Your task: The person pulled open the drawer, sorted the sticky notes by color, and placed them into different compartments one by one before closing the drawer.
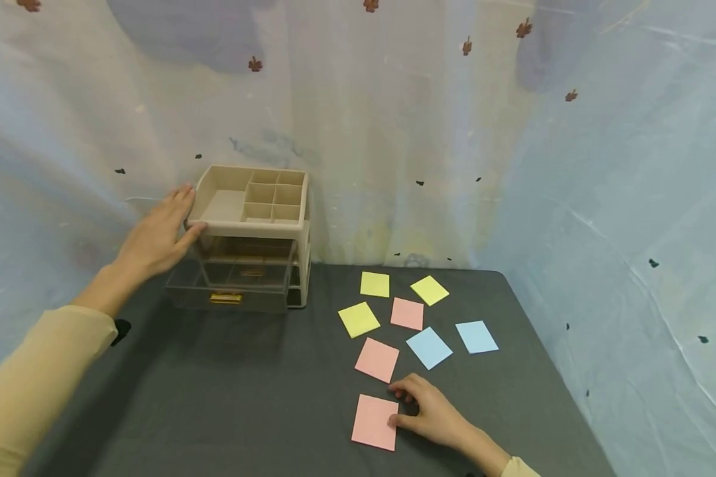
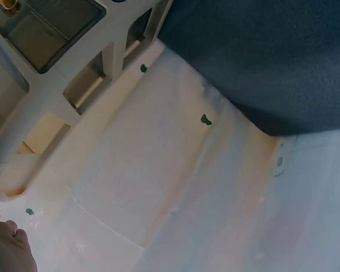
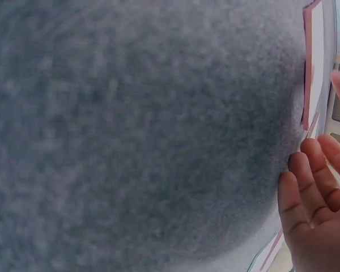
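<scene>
At the left stands a beige desk organizer [image 1: 244, 230] with a compartment tray on top and a clear drawer [image 1: 244, 298] pulled out at the front. My left hand [image 1: 158, 235] rests against the organizer's left side, thumb at its front corner and fingers extended along the edge. In the left wrist view, the organizer [image 2: 82, 73] shows its side openings. At the front, my right hand [image 1: 429, 411] hovers beside the nearest pink sticky note pad [image 1: 372, 423], its thumb tip overlapping the right edge. The fingers [image 3: 294, 204] are loosely bent and apart from the thumb.
Behind the nearest pad lie two more pink pads [image 1: 377, 360], several yellow pads [image 1: 374, 284] and two blue pads [image 1: 477, 337]. A dark cloth covers the table [image 1: 244, 404]. A patterned curtain [image 1: 382, 132] hangs around the back and sides.
</scene>
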